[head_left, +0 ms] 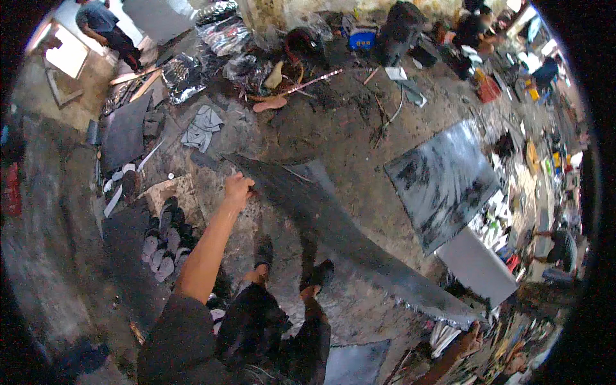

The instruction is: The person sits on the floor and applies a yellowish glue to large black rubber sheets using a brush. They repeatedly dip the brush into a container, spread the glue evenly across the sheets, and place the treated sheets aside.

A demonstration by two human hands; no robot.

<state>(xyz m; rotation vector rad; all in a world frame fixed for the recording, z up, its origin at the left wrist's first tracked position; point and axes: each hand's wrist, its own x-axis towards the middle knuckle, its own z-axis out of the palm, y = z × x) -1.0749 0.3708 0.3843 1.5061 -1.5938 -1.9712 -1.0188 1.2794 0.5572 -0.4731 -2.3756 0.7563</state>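
Standing on grimy floor (359, 135), dark shoes (317, 274) just beside sheet. Left hand (237, 188) clamped on upper edge of long dark metal sheet (333, 224); right hand (471, 340) grips far lower corner, keeping it raised and tilted. Beyond: grey painted panel (443, 183), crumpled foil (183, 76), other workers.

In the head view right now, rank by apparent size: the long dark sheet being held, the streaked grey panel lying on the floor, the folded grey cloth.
1. Long dark sheet, though it is nearer the camera.
2. Streaked grey panel.
3. Folded grey cloth.
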